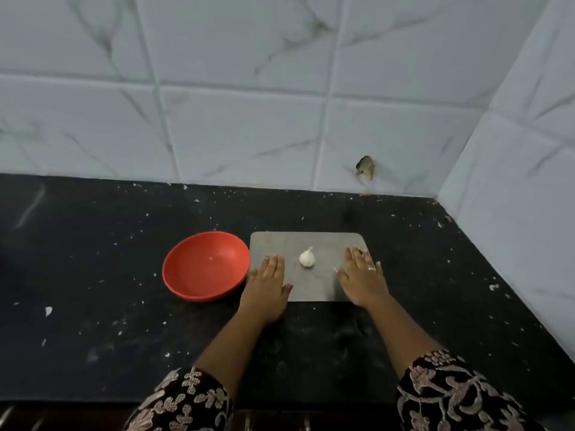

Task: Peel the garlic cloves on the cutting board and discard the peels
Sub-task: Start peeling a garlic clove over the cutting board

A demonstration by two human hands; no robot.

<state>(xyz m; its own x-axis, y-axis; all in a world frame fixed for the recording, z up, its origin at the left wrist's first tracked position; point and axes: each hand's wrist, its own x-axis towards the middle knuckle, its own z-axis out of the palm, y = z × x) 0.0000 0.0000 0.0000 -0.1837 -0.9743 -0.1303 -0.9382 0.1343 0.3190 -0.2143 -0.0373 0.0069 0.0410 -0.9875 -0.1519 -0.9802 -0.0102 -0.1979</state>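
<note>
Both hands, left [268, 283] and right [361, 279], lie flat flanking a papery garlic bulb [307, 258] on the grey board [323, 244].

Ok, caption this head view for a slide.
Left hand and right hand lie flat on the cutting board, flanking a garlic bulb; red bowl alongside.

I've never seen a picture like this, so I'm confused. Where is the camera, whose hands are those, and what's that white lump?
There is no machine here, just a person. The camera sits on their head and looks down, so you see their own arms from above. The left hand and the right hand rest flat on a grey cutting board, fingers straight, holding nothing. Between them sits a white garlic bulb with its skin still on. A red bowl stands just left of the board on a black counter sprinkled with little white flakes. Behind is a white tiled wall.
</note>
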